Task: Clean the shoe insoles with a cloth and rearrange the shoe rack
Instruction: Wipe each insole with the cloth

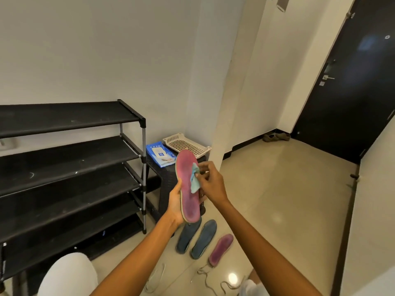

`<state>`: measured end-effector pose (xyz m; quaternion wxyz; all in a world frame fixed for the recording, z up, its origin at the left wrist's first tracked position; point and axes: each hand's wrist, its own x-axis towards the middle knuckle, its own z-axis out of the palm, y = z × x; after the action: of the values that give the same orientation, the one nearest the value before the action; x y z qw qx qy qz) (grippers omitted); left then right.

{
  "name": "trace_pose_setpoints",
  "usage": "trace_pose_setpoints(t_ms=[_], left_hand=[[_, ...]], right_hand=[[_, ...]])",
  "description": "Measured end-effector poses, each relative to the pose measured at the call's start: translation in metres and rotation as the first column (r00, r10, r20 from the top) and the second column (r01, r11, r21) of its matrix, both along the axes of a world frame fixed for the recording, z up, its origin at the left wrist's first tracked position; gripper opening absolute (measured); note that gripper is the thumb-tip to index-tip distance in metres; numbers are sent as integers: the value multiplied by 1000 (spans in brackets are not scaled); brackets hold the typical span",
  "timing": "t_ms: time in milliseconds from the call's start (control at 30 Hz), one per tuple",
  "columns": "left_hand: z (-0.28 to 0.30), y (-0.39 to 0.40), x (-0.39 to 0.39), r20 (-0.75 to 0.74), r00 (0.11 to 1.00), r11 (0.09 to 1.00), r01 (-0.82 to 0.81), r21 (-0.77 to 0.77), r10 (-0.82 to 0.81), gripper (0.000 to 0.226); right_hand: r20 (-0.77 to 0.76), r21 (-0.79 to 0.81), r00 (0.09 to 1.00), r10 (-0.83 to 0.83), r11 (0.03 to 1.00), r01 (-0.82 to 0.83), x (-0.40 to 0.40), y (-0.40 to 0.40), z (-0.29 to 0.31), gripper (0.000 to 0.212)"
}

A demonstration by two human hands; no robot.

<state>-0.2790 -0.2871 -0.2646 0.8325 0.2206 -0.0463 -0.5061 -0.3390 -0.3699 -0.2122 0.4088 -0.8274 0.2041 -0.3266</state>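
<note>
My left hand (pixel 175 202) holds a pink insole (pixel 186 184) upright by its heel half, in the middle of the view. My right hand (pixel 210 182) pinches a small light-blue cloth (pixel 195 178) against the insole's upper face. On the tiled floor below lie two dark blue insoles (pixel 197 239) side by side and a second pink insole (pixel 221 248) to their right. The black shoe rack (pixel 70 167) stands at the left with bare shelves.
A low dark stool (pixel 168 178) beside the rack carries a blue wipes pack (pixel 160 153) and a white perforated basket (pixel 187 144). A pale insole (pixel 155 277) and loose laces (pixel 213 278) lie near my knees. A dark door (pixel 352 82) and a pair of shoes (pixel 275 136) are at the far right.
</note>
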Motion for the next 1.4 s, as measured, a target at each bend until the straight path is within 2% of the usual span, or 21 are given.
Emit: trace_pose_setpoints(t_ms=[67,133,233,300,367,433,500,600,667,733,800,833,933,967,1033,1067,1133,1267,1333,1400], left_hand=[[4,0,-4,-19,1000,1000,-18,-2,18,42],[6,-1,-5,-25,999,999,-37,4,37,43],[-1,-1,2,-24,999,998,-42,36,43,42],[-14,2,12,-45,998,998,-49,45,51,44],[-27,4,20,-29,999,996,-39,76,42,55],[-31,3,18,-24,1000,999,-2,54,3,61],[-27,0,7,-22,1000,1000,18,-4,-18,63],[-8,-3,-11,9,1000,1000,28,9,-29,42],[0,-5,-12,14,1000,1000,0,10,0,40],[1,-2,-5,2,999,999,-40,-7,40,37],[-6,-2,10,14,997,997,-74,-36,75,52],[-9,-1,15,49,996,997,-80,-14,80,60],[-15,4,19,54,996,996,-74,41,71,53],[-16,3,19,56,996,995,-79,59,76,58],[-10,3,12,77,996,997,-48,55,44,55],[-10,3,11,78,996,998,-50,47,46,53],[-7,5,9,67,995,995,-79,66,74,48],[-3,12,12,78,996,998,-48,31,45,45],[-9,10,15,65,996,998,-64,11,63,47],[-21,7,24,47,996,997,-74,19,73,60]], right_hand=[[-144,-114,989,23,993,-39,6,-1,-8,28],[-185,-200,981,-51,980,13,7,1,-16,23],[-190,-368,976,-110,929,34,2,10,-28,18],[-186,-489,982,-23,870,-72,-6,21,-40,17],[-187,-605,982,39,783,-146,-19,31,-53,19],[-135,-721,991,24,683,-115,-26,28,-57,21],[-77,-773,993,-92,634,-1,-24,19,-47,24],[-136,-673,957,-258,733,102,-12,2,-20,26],[-169,-633,953,-253,769,92,-4,-3,-11,22],[-137,-642,981,-137,766,17,-3,5,-15,18],[-125,-620,992,29,778,-101,-12,19,-26,17],[-148,-589,982,116,787,-182,-18,24,-31,16],[-265,-451,936,230,829,-331,-32,18,-33,12],[-244,-391,947,207,873,-292,-32,12,-30,10],[-123,-288,991,56,953,-90,-28,-1,-22,9],[-85,-271,996,-28,963,4,-26,-6,-15,10],[-96,-348,990,-104,935,65,-20,-12,-6,14],[-248,-603,968,-28,787,-132,-14,-7,-1,15],[-309,-607,950,38,762,-228,-11,0,-12,14],[-252,-533,963,93,817,-219,-11,12,-27,18]])
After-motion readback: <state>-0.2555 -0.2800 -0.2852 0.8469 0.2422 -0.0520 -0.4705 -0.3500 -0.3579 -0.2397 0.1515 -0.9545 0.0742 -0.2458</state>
